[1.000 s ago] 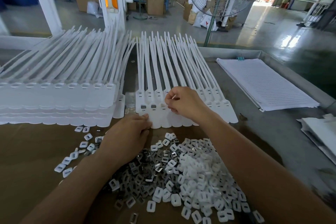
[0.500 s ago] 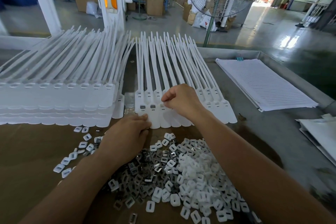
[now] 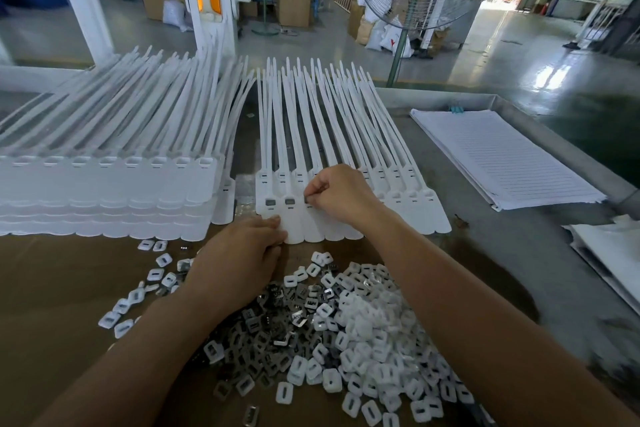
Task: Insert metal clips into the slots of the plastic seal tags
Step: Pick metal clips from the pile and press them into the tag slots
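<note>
The right hand [image 3: 341, 194] pinches a clip [image 3: 307, 199] between thumb and fingertips, right at the slot of the third tag from the left. The tags [image 3: 398, 204] lie fanned in a row on the table [image 3: 485, 253], and the two slots left of the clip are already filled. The left hand [image 3: 239, 253], fingers curled, holds the row's near edge. Just in front sits a heap [image 3: 311, 333] of clips and white pieces. A stack [image 3: 104, 191] of tags lies to the left, paper [image 3: 502, 156] to the right.
</note>
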Demonstrator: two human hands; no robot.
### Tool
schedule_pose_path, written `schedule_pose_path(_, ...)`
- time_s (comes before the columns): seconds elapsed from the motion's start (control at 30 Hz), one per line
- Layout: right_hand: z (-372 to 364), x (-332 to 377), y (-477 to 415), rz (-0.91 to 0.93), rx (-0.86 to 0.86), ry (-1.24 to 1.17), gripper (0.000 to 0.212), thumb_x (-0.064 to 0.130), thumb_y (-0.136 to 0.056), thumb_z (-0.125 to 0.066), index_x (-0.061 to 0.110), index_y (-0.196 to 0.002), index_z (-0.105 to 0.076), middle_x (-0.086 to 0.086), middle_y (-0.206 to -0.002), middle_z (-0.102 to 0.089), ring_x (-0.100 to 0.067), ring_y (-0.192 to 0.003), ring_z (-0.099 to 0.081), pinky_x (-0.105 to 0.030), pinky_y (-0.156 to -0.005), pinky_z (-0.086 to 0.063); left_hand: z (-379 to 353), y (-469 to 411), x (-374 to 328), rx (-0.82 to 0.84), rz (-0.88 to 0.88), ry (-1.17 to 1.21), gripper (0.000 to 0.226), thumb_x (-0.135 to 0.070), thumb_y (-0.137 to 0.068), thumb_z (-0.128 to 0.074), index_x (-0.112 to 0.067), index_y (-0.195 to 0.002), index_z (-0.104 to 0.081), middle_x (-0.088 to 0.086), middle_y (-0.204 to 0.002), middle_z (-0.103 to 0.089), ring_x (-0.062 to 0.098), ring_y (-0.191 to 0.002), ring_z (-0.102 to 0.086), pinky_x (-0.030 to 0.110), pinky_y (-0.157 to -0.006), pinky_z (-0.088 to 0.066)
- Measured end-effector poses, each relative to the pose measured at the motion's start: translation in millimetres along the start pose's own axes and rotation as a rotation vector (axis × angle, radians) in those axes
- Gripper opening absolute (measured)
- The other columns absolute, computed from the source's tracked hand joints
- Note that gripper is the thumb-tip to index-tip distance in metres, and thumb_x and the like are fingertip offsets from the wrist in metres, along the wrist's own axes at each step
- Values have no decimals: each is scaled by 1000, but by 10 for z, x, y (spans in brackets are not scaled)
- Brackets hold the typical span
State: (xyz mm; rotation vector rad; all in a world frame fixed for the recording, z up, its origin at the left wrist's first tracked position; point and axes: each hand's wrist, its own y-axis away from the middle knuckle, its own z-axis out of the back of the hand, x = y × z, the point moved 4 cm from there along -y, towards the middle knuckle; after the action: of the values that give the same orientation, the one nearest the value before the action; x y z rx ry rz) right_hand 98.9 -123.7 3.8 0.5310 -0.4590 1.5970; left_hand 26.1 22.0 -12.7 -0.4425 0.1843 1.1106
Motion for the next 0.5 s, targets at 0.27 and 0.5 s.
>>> schedule_pose_path(0.27,-4,-6,-17,-30,-35,3,18,9,-82,-63,24,-74,-66,5,-97,-69,-10,-93,-60,-22,-74,-44,3,0,-8,3,2,6,32,-18,-89,-51,-22,-119,-61,-6,-137,-47,9,-126,-42,17,-101,-28)
schedule_pose_path(0.5,19,-14,-17,-5,-25,25,8,12,-81,-67,18,-84,-72,1,-102,-69,-11,-99,-60,-23,-83,-45,8,2,-22,4,-3,7,32,-18,-90,-49,-22,-120,-60,-6,-138,-46,10,-127,-40,17,-102,-26)
